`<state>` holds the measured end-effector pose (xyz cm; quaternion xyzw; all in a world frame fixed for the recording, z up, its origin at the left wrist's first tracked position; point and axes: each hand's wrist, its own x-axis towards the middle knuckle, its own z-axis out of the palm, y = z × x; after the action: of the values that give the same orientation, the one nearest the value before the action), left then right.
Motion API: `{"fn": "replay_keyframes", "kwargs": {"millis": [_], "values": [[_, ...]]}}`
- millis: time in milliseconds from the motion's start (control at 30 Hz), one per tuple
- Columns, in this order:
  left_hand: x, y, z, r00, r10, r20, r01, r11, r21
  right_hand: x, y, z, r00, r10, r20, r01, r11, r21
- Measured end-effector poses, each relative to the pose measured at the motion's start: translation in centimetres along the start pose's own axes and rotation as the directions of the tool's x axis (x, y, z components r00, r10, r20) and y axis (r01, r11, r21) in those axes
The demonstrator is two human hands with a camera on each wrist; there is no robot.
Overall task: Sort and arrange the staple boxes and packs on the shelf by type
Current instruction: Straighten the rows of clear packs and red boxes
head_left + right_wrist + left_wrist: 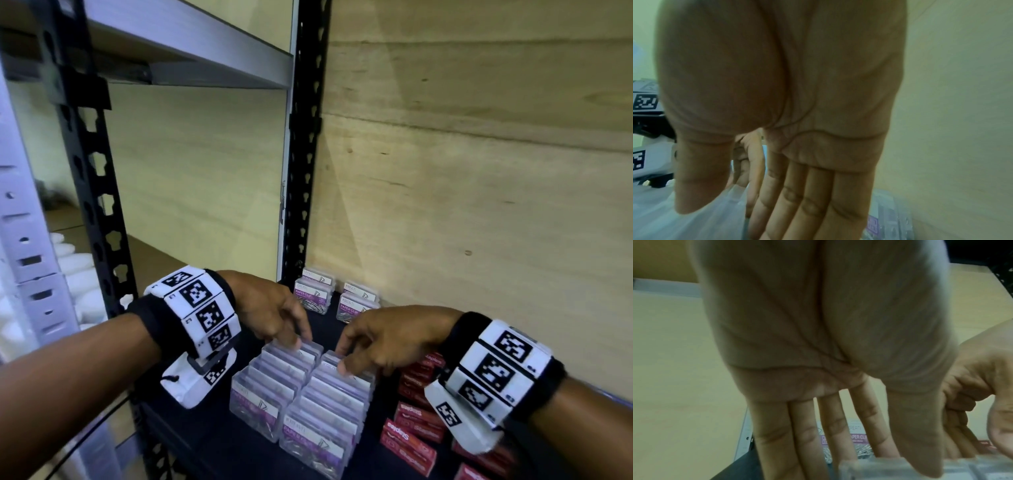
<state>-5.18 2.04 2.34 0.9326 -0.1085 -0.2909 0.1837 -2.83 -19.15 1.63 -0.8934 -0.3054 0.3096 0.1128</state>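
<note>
Two rows of clear paper clip boxes (301,404) with purple labels stand upright on the black shelf (219,442). My left hand (297,340) pinches the farthest box of the left row (859,469), thumb on its near side and straight fingers behind it. My right hand (342,359) pinches the farthest box of the right row (701,220) in the same way. Red staple boxes (409,442) lie flat to the right of the rows, partly hidden under my right wrist.
Two short stacks of paper clip boxes (313,294) (358,305) sit at the back against the plywood wall (479,171). A black slotted upright (303,171) rises at the back left. White objects (78,274) lie on the neighbouring shelf to the left.
</note>
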Motion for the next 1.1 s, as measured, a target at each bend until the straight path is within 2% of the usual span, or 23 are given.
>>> {"fn": "replay_keyframes", "kwargs": {"millis": [200, 367, 467, 533, 600, 667, 733, 1100], "values": [[1.0, -0.6, -0.8, 1.000, -0.007, 0.014, 0.008, 0.997, -0.082, 0.4, 0.2, -2.6, 0.996, 0.001, -0.084, -0.002, 1.000, -0.010], [2.1, -0.8, -2.6, 0.991, 0.009, -0.133, -0.022, 0.995, -0.099, 1.4, 0.7, -4.8, 0.970, -0.009, -0.241, -0.042, 0.978, -0.203], [3.3, -0.8, -3.9, 0.960, 0.048, -0.275, -0.050, 0.999, 0.000, 2.4, 1.2, -5.5, 0.941, -0.007, -0.339, -0.101, 0.948, -0.300], [4.3, -0.7, -4.6, 0.924, 0.076, -0.376, -0.032, 0.992, 0.122, 3.2, 1.5, -5.8, 0.933, 0.001, -0.359, -0.135, 0.928, -0.348], [5.3, -0.8, -5.1, 0.899, 0.106, -0.425, -0.004, 0.972, 0.234, 3.9, 1.8, -5.9, 0.933, 0.022, -0.360, -0.167, 0.911, -0.376], [6.3, -1.0, -5.4, 0.903, 0.112, -0.415, 0.037, 0.941, 0.335, 4.4, 2.0, -5.8, 0.936, 0.045, -0.350, -0.187, 0.905, -0.382], [7.0, -1.3, -5.5, 0.928, 0.077, -0.364, 0.075, 0.919, 0.386, 4.7, 2.2, -5.7, 0.939, 0.051, -0.341, -0.189, 0.903, -0.387], [8.5, -2.0, -5.4, 0.945, 0.093, -0.312, 0.036, 0.922, 0.386, 5.3, 3.0, -5.7, 0.939, 0.065, -0.339, -0.193, 0.913, -0.360]]}}
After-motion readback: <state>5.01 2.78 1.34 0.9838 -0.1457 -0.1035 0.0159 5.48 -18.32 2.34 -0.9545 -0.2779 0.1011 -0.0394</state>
